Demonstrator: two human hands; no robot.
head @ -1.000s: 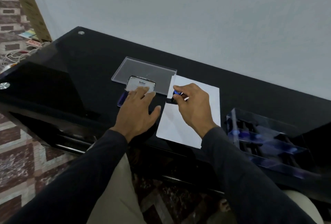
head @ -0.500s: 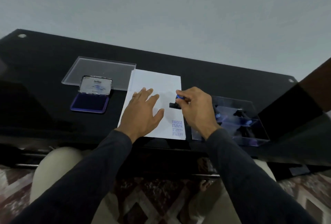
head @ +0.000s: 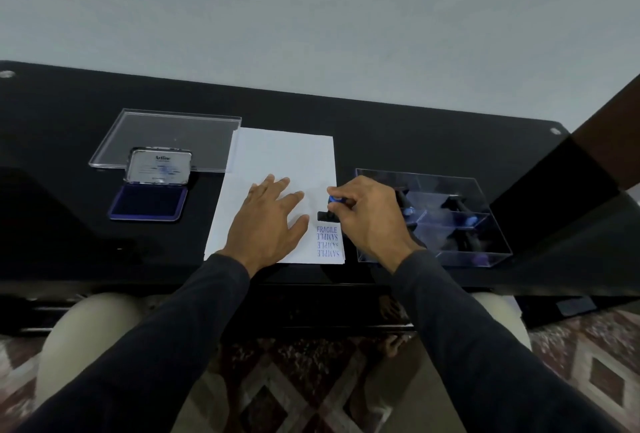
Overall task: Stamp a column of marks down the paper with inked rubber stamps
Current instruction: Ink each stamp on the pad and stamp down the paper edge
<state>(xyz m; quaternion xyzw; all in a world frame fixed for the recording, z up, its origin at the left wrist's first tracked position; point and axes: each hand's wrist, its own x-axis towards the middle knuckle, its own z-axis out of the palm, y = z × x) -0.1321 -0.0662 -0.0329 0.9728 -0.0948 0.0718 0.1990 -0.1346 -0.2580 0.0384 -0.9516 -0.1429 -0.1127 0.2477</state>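
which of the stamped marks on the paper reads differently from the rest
The top mark, FRAGILE, just below the stamp in the right hand; the marks beneath it read SAMPLE.

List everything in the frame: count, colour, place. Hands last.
desk: 1, glossy black, runs across the frame.
paper: 1 small stack, white, centre of the desk.
stamped marks: 1 short column, blue, FRAGILE above SAMPLE lines, paper's near right corner.
rubber stamp: 1, black base with blue knob, on the paper just above the marks.
ink pad: 1, blue pad, lid open, left of the paper.
clear lid: 1, transparent, flat behind the ink pad.
clear organiser box: 1, transparent, right of the paper, more stamps inside.
left hand: fingers spread flat on the paper.
right hand: grips the rubber stamp.
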